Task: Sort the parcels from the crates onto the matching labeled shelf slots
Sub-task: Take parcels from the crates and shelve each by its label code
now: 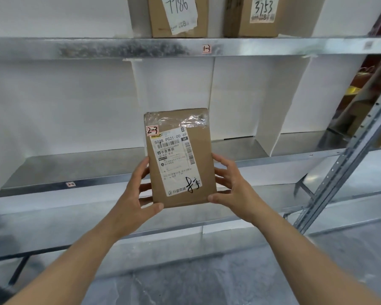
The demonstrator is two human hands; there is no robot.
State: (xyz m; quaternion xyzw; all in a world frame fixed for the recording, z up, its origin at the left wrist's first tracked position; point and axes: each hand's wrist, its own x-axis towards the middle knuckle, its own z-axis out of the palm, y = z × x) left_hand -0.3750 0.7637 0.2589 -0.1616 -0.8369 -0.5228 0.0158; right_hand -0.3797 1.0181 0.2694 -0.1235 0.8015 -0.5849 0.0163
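I hold a flat brown cardboard parcel [201, 164] upright in front of the middle shelf. It carries a white shipping label and a small red-framed tag reading 2-3 at its top left. My left hand [139, 194] grips its lower left edge, thumb under the bottom corner. My right hand [231, 186] grips its lower right edge. The middle shelf [97, 166] behind the parcel has white dividers forming slots; a tag reading 2-2 [70, 184] sits on its front lip to the left.
On the upper shelf [119, 48], tagged 1-3 [206, 49], stand two brown boxes, one marked 7786 [158, 20] and one marked 3753 [244, 23]. A grey perforated upright [348, 150] slants at the right. A lower shelf [75, 225] and grey floor lie below.
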